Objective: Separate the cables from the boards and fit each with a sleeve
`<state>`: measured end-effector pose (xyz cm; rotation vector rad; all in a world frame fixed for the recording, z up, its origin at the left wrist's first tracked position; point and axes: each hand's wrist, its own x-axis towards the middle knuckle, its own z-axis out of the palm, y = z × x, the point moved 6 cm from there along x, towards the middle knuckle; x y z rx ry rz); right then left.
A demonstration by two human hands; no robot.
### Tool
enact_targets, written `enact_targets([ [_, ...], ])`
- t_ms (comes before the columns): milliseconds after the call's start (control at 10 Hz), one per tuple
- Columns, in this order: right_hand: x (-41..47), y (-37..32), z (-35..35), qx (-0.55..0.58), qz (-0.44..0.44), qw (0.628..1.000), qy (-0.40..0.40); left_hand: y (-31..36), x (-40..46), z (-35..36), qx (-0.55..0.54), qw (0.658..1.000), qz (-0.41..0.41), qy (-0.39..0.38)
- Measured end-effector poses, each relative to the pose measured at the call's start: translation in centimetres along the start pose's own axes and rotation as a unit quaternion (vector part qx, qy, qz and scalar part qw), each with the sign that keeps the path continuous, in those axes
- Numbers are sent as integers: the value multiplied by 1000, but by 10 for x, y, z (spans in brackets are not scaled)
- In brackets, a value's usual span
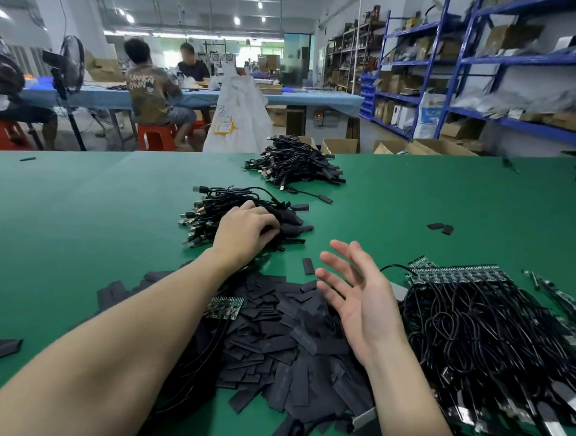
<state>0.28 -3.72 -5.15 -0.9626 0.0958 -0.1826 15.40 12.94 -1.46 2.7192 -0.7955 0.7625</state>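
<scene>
1. Here, the green desk [77,210] carries everything, and the person sits at its near edge.
2. At the right lies a big tangle of black cables still joined to green boards [458,273]; these are not yet separated.
3. In the middle is a heap of flat black sleeves [274,340], with one small board [225,306] on its left edge.
4. Farther away are two piles of finished cables, the near pile [232,211] and the far pile [293,165].
5. The left hand [247,232] reaches onto the near pile, fingers curled around its cables, probably placing a sleeved one.
6. The right hand [359,297] hovers released above the sleeves, palm turned left. Next, I think, it must take a new cable from the boards.
</scene>
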Motion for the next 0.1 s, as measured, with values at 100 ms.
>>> enact_targets([
  [100,-1,-1,2,-20,5,1000,8,9,-12,-17,-40,998,-41,25],
])
